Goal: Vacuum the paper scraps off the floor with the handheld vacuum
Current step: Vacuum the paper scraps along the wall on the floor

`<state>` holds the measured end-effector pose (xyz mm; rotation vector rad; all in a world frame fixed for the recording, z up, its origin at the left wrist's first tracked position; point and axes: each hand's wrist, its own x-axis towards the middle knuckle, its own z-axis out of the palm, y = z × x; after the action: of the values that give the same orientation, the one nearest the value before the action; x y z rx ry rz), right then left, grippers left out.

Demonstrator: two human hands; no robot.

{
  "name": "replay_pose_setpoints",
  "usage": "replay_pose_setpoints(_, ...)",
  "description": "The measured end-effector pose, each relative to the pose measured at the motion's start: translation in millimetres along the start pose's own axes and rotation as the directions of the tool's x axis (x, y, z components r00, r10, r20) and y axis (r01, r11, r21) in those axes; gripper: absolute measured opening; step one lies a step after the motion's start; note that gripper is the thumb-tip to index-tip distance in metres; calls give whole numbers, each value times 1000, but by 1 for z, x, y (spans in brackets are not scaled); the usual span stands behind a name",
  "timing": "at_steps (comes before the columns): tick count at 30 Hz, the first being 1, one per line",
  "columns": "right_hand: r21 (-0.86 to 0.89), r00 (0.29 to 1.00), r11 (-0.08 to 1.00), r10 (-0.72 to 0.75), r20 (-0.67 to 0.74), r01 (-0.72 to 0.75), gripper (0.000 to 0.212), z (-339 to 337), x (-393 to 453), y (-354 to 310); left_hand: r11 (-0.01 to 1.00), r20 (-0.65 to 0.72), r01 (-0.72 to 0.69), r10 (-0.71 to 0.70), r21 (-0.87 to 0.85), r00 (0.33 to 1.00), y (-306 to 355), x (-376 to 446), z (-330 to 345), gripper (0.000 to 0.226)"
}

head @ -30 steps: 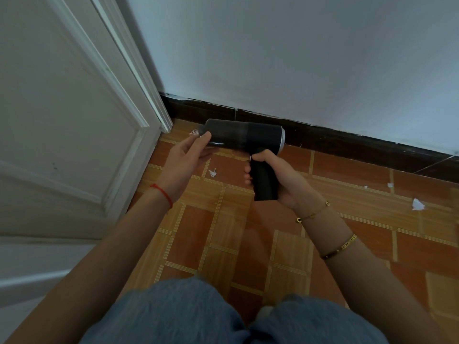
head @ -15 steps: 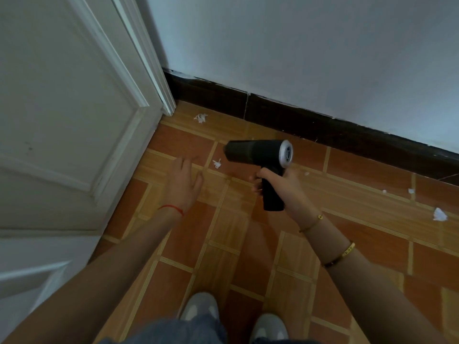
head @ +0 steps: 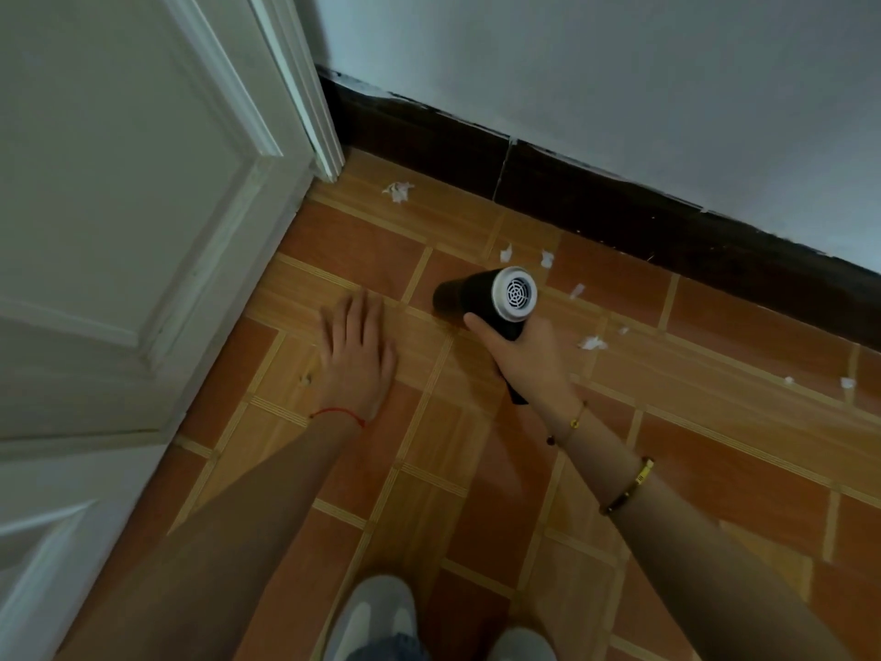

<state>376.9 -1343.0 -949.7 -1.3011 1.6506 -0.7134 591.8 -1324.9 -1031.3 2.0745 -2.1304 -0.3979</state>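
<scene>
Nearest, at the bottom edge: toes of two pale shoes [head: 376, 613], cut off by the frame, with a strip of blue trouser cloth between them, too little shown to make out more. Both forearms reaching forward from the lower corners, upper arms out of view.

Left hand [head: 357, 353] held flat, palm down, fingers straight and close together over the tiled floor [head: 457, 469]; contact with the tiles or a hover above them impossible to tell. Thin red cord [head: 338, 415] round that wrist.

Right hand [head: 524, 355] curled round the handle of the black handheld vacuum [head: 486, 298], fingers wrapped under and mostly hidden, thumb along the near side. Handle almost wholly covered by the palm, only its lower tip poking out below the wrist. Silver grilled rear end turned toward the camera; nozzle end pointing away to the left and down, dark and hidden, so its mouth and any dust cup contents not visible. Two bracelets [head: 627, 486] on that forearm.

Farther out, paper scraps [head: 592, 343] lying on the tiles right of the vacuum, more small bits just beyond it and toward the right edge, and a crumpled scrap [head: 397, 190] near the door frame. Beyond, dark skirting board [head: 619, 207] under a pale wall; white panelled door [head: 128, 207] at left, cut off by the frame.
</scene>
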Motion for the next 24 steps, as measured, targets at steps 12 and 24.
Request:
replay_pose_setpoints(12,-121,998,991,-58,-9,57,48,10,17,2,999,-59,0,3,52,998,-2,-2,6,57)
replay_pose_setpoints(24,-205,983,972,-141,-121,114,54,28,61,-17,1000,-104,-8,10,25,995,-2,-1,6,56)
